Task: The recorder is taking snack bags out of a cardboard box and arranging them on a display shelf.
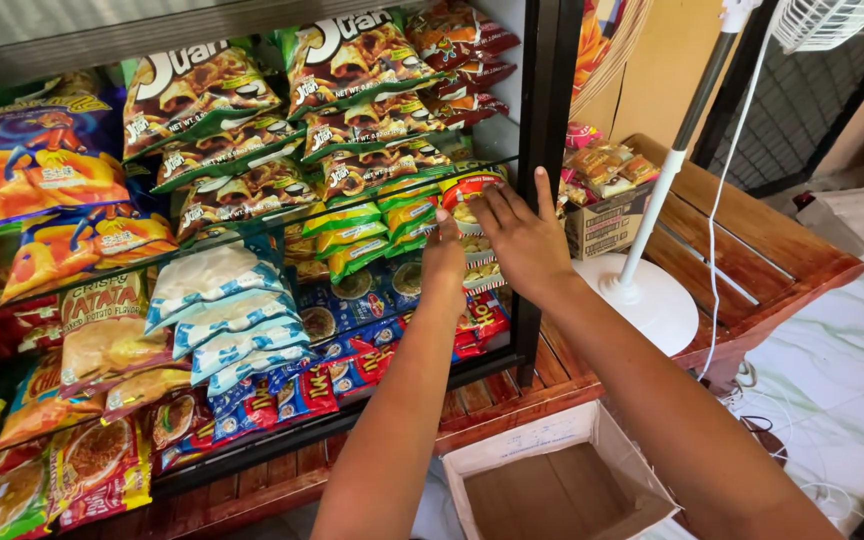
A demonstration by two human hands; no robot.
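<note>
Both my hands reach into a black metal snack rack point(542, 150) at its right end. My right hand point(520, 235) lies flat with fingers spread over a red and yellow snack packet point(464, 190) on the middle shelf. My left hand point(442, 255) is just left of it, fingers tucked behind the same row of packets; what it grips is hidden. Yellow and green packets point(352, 235) sit to the left of the hands, and blue packets point(352, 310) below them.
Rows of chip bags point(202, 95) fill the upper shelf; white and blue bags point(222, 310) and noodle packs point(82, 470) lie lower left. An open cardboard box point(552, 480) stands below my arms. A white fan stand point(642, 290) and a snack carton point(607, 200) rest on the wooden bench point(752, 250).
</note>
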